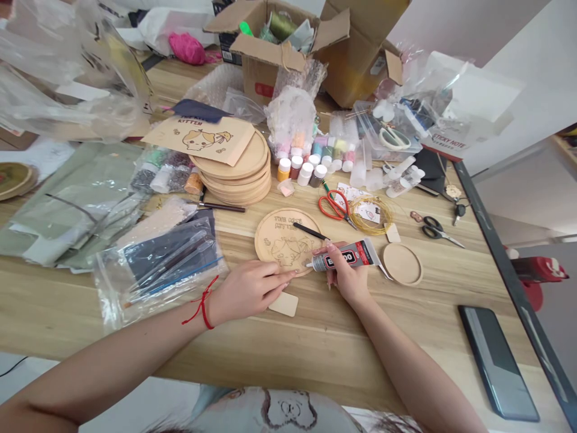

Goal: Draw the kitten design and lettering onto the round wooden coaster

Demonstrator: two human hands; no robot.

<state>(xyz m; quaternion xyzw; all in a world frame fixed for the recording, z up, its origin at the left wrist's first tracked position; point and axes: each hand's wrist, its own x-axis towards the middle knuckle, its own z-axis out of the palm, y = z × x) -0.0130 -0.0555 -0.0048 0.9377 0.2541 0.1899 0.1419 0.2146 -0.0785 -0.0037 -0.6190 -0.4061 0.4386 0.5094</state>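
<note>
Clamped in the right hand (345,278), a black-and-silver glue tube (342,255) meets a round engraved wooden plaque's edge (274,240), flat left hand (247,290) fingertips-on!

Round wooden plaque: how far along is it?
Done: the round wooden plaque already carries a drawn cat and lettering. In hand: the right hand holds a black glue tube at its rim, the left hand steadying it. Remaining: capped paint pots and stacked pale wooden discs.

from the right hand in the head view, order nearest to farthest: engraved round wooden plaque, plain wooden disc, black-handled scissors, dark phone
From the right hand, nearest first:
1. engraved round wooden plaque, just left
2. plain wooden disc, right
3. black-handled scissors, farther right, up the table
4. dark phone, far right, near the table's edge
</note>
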